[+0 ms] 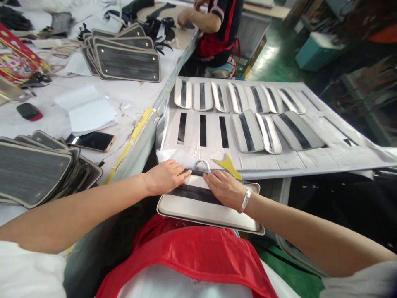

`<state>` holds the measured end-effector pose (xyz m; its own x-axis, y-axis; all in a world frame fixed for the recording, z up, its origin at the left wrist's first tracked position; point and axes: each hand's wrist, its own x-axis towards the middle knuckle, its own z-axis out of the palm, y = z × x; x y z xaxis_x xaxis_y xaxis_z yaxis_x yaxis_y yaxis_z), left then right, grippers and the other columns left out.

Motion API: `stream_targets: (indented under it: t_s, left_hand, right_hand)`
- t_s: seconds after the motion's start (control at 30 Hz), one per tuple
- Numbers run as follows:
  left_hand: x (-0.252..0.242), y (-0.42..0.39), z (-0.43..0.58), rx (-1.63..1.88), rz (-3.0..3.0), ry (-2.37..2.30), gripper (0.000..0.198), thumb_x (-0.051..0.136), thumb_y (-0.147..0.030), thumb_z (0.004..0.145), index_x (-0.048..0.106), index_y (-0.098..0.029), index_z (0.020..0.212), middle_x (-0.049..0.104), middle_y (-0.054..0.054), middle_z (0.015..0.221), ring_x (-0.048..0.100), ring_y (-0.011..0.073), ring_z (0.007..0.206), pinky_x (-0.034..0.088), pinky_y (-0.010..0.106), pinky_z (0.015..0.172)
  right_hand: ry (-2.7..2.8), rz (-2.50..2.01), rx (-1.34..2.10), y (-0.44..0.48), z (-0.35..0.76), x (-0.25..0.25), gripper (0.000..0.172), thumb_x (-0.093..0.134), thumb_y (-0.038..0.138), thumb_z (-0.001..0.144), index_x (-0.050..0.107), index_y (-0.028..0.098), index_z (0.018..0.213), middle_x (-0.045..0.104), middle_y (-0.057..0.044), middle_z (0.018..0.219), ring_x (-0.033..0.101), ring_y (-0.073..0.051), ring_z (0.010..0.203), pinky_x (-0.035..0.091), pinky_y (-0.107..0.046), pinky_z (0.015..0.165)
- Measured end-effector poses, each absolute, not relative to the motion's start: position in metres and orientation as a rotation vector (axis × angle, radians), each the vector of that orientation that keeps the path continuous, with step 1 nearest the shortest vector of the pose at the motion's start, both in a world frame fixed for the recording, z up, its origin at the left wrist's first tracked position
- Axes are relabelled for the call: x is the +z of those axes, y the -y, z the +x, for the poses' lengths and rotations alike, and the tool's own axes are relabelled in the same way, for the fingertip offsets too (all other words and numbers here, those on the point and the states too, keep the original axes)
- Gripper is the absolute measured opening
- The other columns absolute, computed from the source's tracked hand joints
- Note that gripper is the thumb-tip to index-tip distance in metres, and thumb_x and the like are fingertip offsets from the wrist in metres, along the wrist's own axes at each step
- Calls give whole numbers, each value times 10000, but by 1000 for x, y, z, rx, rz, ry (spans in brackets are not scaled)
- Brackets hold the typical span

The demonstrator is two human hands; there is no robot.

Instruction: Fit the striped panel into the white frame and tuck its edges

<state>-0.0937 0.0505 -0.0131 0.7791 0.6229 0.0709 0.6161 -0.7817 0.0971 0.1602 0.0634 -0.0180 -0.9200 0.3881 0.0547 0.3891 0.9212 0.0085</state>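
A white padded panel (214,213) with a black strip (194,193) across it rests on my lap over a red apron. My left hand (164,176) lies on the panel's far edge, fingers stretched flat and pressing on the dark strip. My right hand (225,188), a silver bracelet at its wrist, lies flat opposite it, fingertips nearly touching the left ones. A thin wire loop (203,164) and a yellow scrap (228,166) lie just beyond the fingers.
A grey board (341,155) ahead carries rows of white panels with black strips (248,131). The table at left holds stacks of dark panels (31,171) (127,62), a phone (91,141) and papers. Another person (217,29) sits at the table's far end.
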Motion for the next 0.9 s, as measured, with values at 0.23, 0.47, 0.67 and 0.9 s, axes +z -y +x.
stream_targets:
  t_s: [0.23, 0.47, 0.67, 0.9]
  left_hand:
    - [-9, -41, -65, 62, 3017, -1007, 347, 400, -318, 908, 598, -92, 1081, 577, 154, 1176, 518, 264, 1042, 379, 403, 877]
    - [-7, -15, -34, 242, 2771, -1159, 268, 383, -226, 902, 611, -94, 953, 612, 135, 1008, 543, 222, 947, 432, 349, 818]
    - [3, 34, -41, 324, 2575, -900, 263, 506, -331, 852, 579, -146, 1025, 601, 86, 1036, 532, 191, 957, 437, 316, 859]
    - [-12, 55, -37, 278, 2762, -951, 229, 453, -271, 883, 557, -125, 1025, 611, 102, 1001, 540, 208, 966, 449, 341, 843]
  right_hand:
    - [3030, -885, -49, -52, 186, -18, 331, 351, 132, 897, 539, 71, 1163, 587, -145, 1003, 485, -238, 885, 425, -377, 758]
    - [2800, -1058, 280, -21, 187, 1, 252, 415, 143, 871, 591, 117, 1050, 601, -115, 948, 516, -207, 887, 408, -342, 832]
    - [2667, -1051, 524, 47, 203, 6, 224, 455, 316, 892, 605, 165, 959, 616, -72, 859, 545, -170, 799, 423, -288, 738]
    - [2657, -1196, 330, 63, 197, -14, 242, 411, 284, 920, 624, 172, 888, 614, -48, 770, 524, -149, 728, 376, -274, 709]
